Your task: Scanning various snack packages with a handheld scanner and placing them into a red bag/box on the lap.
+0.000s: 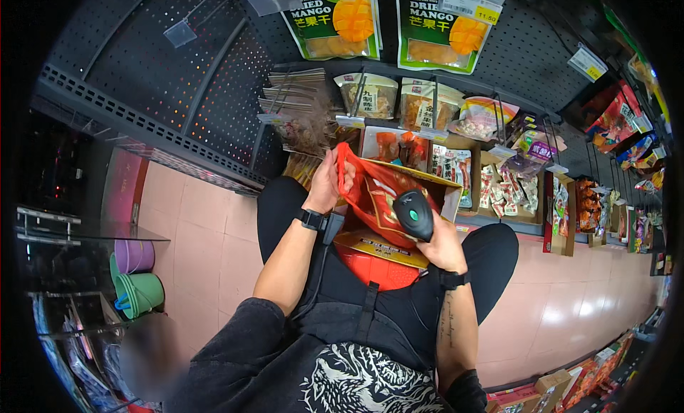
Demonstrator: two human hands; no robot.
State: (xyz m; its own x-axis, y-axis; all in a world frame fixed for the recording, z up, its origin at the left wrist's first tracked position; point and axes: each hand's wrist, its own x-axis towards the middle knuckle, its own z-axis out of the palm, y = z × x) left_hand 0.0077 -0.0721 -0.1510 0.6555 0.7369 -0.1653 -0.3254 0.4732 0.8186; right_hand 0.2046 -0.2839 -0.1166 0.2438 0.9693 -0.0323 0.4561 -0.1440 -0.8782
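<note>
My left hand (324, 186) pinches the gathered edge of a red plastic bag (368, 199) and pulls it upward. In my right hand (444, 243) is a black handheld barcode scanner (414, 216) with a green button, held over the bag. Red packaging with gold trim (386, 193) shows inside the bag. An open cardboard box with yellow edges (382, 248) lies around and under the bag, between my knees. Part of a red plastic surface (377, 269) shows below the box. The scanner and my right hand hide part of the bag.
Dried mango pouches (331, 26) hang from the pegboard ahead. Below them hang several snack bags (368, 95), with open cartons of small packets (510, 188) on the low shelf. Green buckets (141, 293) stand at left by a glass-edged shelf. Boxed goods (566, 381) line the right side.
</note>
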